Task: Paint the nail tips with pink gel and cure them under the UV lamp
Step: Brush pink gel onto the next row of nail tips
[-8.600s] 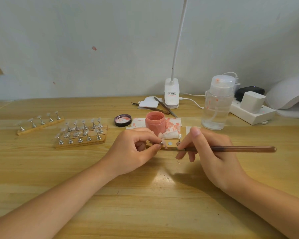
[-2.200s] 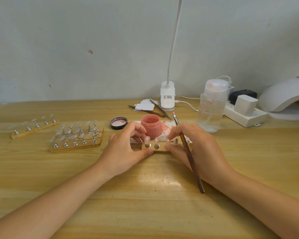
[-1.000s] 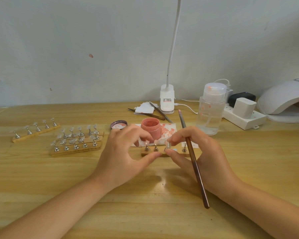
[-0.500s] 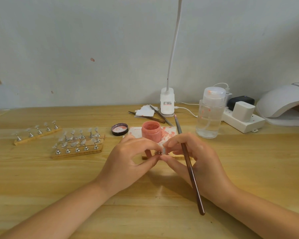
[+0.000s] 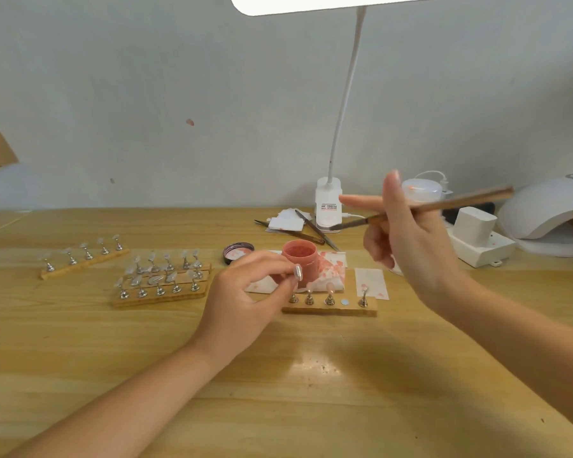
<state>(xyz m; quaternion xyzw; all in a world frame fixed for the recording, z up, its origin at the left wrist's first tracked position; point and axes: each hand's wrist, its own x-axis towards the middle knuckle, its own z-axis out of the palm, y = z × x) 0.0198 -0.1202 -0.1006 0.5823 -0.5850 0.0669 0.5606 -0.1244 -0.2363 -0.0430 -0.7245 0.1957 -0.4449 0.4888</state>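
Observation:
My left hand (image 5: pixel 245 294) pinches a small metal nail-tip stand (image 5: pixel 297 272) between thumb and forefinger, just in front of the open pink gel jar (image 5: pixel 300 259). My right hand (image 5: pixel 407 239) is raised above the table and holds a brown brush (image 5: pixel 444 204), its bristle end pointing left. A wooden holder strip (image 5: pixel 329 309) lies between the hands with several metal stands on it and one bare round magnet spot (image 5: pixel 344 302). The white UV lamp (image 5: pixel 543 216) sits at the far right.
Two more wooden strips (image 5: pixel 161 290) with clear nail tips stand at the left. The jar lid (image 5: pixel 238 252), stained paper (image 5: pixel 331 266), tweezers (image 5: pixel 315 228), a desk lamp base (image 5: pixel 327 206), a clear pump bottle (image 5: pixel 420 190) and a power strip (image 5: pixel 477 241) crowd the back.
My hands have parted. The left one lifted a stand off the strip; the right one rose up and to the right, swinging the brush to near horizontal. The view tilted upward.

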